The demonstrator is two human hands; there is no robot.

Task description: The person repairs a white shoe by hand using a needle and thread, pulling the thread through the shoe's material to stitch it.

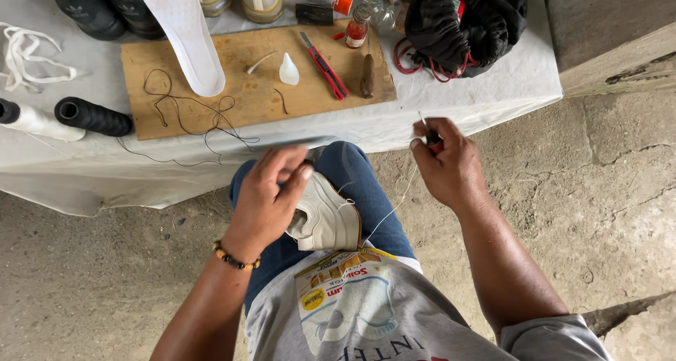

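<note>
Resting on the person's knee, the white shoe (327, 220) is gripped by the left hand (271, 192); to its right, the right hand (447, 167) pinches a needle tool (427, 132), drawing pale thread (391, 209) taut.

White shoe (328, 220): low sneaker, off-white upper with stitched panels and tan sole edge, resting tilted on the knee at centre frame, partly covered at its 9 o'clock side by a gripping hand. Awl (429, 134): thin metal needle pointing toward 12 o'clock, dark handle with a trace of red, pinched between fingertips at 2 o'clock from the shoe. White thread (394, 207): fine single strand, running taut from the shoe's side toward 1 o'clock up to the awl, with a small loop lying on the shoe's upper.
</note>
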